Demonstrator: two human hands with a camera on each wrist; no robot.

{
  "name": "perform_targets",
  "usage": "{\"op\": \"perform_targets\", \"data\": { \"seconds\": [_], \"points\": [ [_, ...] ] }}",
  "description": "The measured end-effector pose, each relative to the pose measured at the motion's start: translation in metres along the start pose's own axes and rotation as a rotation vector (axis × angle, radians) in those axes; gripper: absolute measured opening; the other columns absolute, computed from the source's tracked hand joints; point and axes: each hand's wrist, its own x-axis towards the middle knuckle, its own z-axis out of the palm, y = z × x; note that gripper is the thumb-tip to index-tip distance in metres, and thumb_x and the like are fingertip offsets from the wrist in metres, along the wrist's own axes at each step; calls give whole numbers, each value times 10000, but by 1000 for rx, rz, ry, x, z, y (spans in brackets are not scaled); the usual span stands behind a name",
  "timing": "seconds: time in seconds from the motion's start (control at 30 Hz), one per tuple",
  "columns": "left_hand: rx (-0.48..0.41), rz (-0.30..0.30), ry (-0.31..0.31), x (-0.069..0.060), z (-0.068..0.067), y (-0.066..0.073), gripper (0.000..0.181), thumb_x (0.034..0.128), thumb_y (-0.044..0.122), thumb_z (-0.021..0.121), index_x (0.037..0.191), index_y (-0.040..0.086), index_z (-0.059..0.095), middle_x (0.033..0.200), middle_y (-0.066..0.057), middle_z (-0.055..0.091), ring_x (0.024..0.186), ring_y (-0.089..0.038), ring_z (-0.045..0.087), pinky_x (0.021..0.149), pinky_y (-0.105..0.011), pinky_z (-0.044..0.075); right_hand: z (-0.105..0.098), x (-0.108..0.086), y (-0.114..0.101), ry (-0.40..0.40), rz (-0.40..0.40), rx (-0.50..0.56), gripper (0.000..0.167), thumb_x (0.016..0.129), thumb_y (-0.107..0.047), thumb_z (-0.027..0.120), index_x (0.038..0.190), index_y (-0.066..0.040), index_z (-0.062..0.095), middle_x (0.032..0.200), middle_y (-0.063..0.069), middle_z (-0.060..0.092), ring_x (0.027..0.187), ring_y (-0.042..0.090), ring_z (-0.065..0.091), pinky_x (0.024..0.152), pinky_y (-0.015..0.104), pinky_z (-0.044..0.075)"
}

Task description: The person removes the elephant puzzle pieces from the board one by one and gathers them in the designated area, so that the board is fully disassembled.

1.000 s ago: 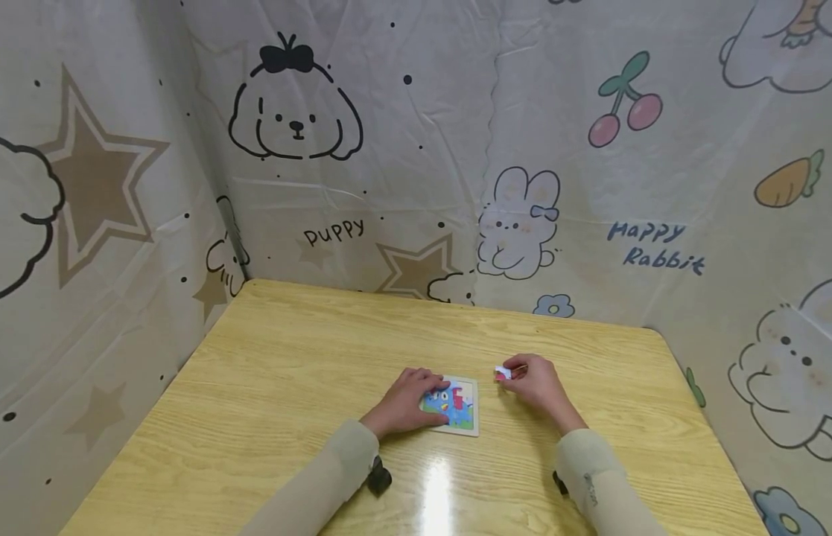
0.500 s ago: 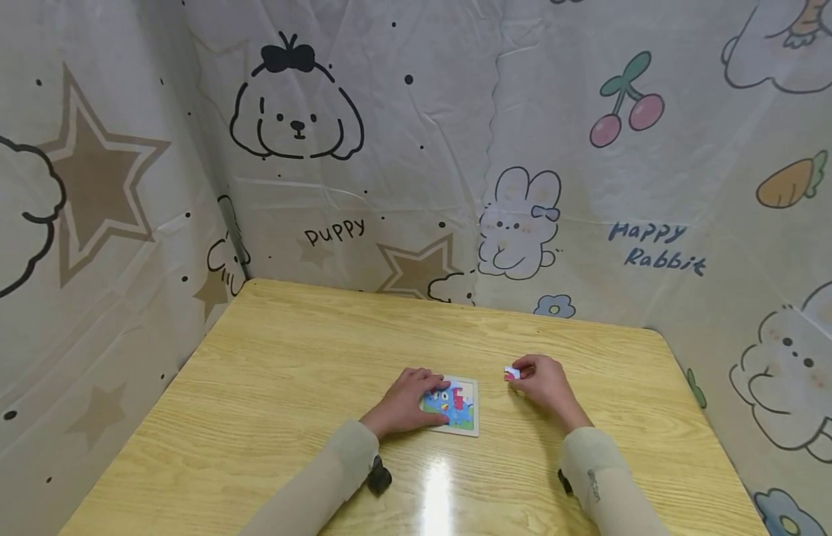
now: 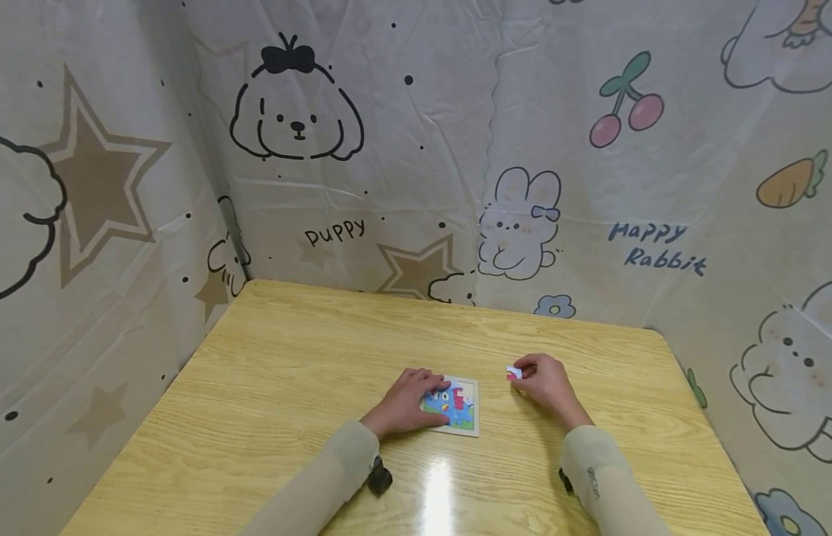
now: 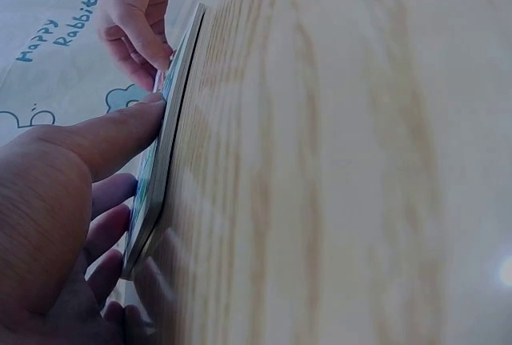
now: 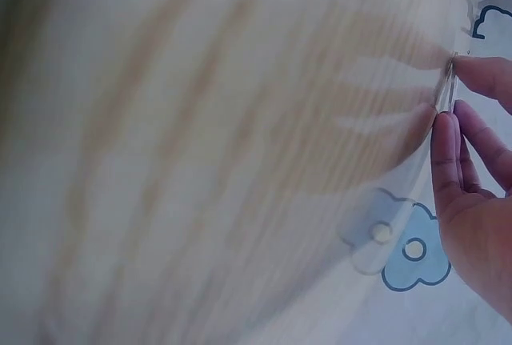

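Puzzle piece [image 3: 514,373] pinched beside its board [image 3: 476,409]

The fingers of the right hand [image 3: 546,383] clamp the piece off the board's right edge. The left hand [image 3: 405,402], fingers apart, rests across the board, between the worktop's [image 3: 308,335] side edges. Fitting seems in hand; next probably calls for aligning piece with the board's pale far-right corner.

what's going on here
Someone is doing a small framed puzzle on a wooden table. Their left hand rests on it, while the right hand pinches a pink-and-white piece off to its right. The puzzle's far right corner looks unfilled, and the held piece isn't placed yet.
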Motion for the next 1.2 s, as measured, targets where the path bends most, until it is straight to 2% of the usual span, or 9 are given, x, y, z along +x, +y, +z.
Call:
{"op": "perform_targets", "data": {
  "seconds": [0.63, 0.9, 1.07, 1.2],
  "points": [
    [-5, 2, 5, -1, -2, 2, 688, 888, 505, 791, 1486, 240, 579, 1497, -9, 540, 1396, -259, 405, 1183, -517, 366, -3, -2, -2, -8, -41, -43, 288, 887, -92, 809, 1135, 30, 733, 962, 120, 679, 855, 220, 602, 781, 365, 529],
    [-2, -5, 1, 0, -1, 1, 693, 892, 526, 779, 1491, 242, 574, 1517, -9, 529, 1405, -257, 403, 1188, -514, 362, -3, -6, -3, -1, -57, -42, 358, 886, -110, 818, 1201, 22, 713, 1030, 145, 649, 898, 245, 603, 771, 345, 516],
    [-5, -7, -1, 0, -1, 2, 690, 892, 513, 785, 1489, 237, 576, 1511, -15, 531, 1405, -260, 403, 1190, -515, 359, 4, -15, -11, -1, -117, -5, 322, 890, -93, 808, 1192, -12, 730, 1092, 135, 657, 919, 228, 619, 795, 355, 535],
    [2, -7, -4, 0, 0, 1, 694, 893, 516, 782, 1494, 240, 572, 1504, -21, 532, 1402, -262, 406, 1188, -518, 361, 13, -24, -22, -50, -168, 34, 271, 892, -83, 805, 1152, -34, 747, 1073, 104, 676, 892, 195, 602, 792, 336, 524]
  ]
}}
